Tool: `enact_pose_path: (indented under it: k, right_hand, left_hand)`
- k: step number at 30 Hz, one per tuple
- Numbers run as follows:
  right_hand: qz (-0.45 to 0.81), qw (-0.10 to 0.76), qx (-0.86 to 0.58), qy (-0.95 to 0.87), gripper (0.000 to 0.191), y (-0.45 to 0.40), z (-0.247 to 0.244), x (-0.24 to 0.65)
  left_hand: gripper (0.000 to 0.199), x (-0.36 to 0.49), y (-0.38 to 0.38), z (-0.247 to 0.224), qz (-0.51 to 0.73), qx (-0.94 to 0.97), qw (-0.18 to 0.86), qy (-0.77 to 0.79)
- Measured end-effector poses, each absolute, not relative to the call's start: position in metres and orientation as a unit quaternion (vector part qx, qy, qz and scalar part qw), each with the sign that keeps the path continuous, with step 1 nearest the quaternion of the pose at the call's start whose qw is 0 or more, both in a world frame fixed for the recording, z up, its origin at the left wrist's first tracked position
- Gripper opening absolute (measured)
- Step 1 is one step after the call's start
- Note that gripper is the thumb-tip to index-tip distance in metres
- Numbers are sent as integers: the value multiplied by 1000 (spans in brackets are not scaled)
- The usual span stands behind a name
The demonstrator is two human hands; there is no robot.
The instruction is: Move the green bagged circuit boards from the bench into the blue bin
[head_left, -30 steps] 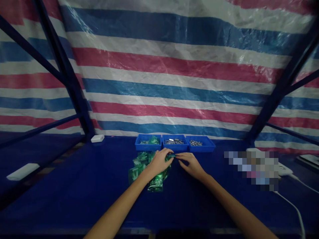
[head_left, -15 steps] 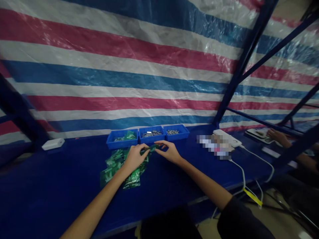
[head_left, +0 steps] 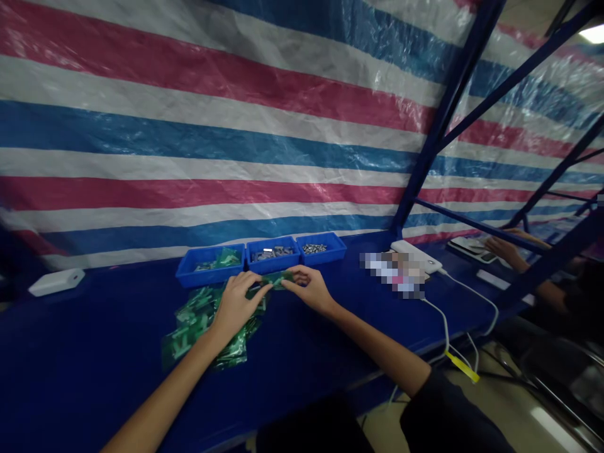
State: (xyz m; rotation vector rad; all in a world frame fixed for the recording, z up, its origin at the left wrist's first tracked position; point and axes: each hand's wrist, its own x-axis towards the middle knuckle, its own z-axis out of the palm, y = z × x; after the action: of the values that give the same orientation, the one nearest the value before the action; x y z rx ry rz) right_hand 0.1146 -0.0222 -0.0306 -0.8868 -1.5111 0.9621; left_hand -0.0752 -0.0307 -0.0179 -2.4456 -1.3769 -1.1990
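Between my two hands a small green plastic bag (head_left: 277, 279) is stretched out, just in front of the blue bins. My left hand (head_left: 240, 301) pinches its left end between thumb and fingers. At its right end my right hand (head_left: 311, 288) grips it the same way. Small pale pieces seem to be inside, too small to name. Under and beside my left forearm lies a pile of green bags (head_left: 191, 330), partly hidden by that arm.
Three blue bins stand in a row: one with green bags (head_left: 186, 274), one with metal pieces (head_left: 274, 253), one with small metal parts (head_left: 315, 248). At right lie a white power bank (head_left: 418, 257) and cables. A white box (head_left: 56, 281) sits left; another person's hand (head_left: 504, 249) is far right.
The green bag was bunched between my fingertips; now it is spread flatter, with my hands a little farther apart. The camera view has shifted, so the table things appear farther left.
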Motion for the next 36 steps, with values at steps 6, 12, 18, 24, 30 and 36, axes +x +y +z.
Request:
enact_pose_path:
  k: [6, 12, 18, 24, 30, 36]
  right_hand:
    - [438, 522, -336, -650, 28, -22, -30, 115]
    - [273, 556, -335, -710, 3, -30, -20, 121]
    - [130, 538, -330, -765, 26, -30, -16, 129]
    - [96, 502, -344, -787, 18, -31, -17, 128]
    - [186, 517, -385, -741, 40, -34, -21, 121]
    - [214, 498, -391, -744, 43, -32, -26, 122]
  left_hand:
    - [17, -71, -35, -13, -435, -793, 35, -426]
    - [12, -73, -41, -11, -402, -819, 69, -403]
    - [13, -75, -45, -7, -357, -846, 111, -381]
    - [9, -76, -43, -9, -371, -840, 126, -375]
    - [15, -71, -38, -11, -413, -798, 80, -431]
    - [20, -112, -16, 4, -540, -613, 69, -572]
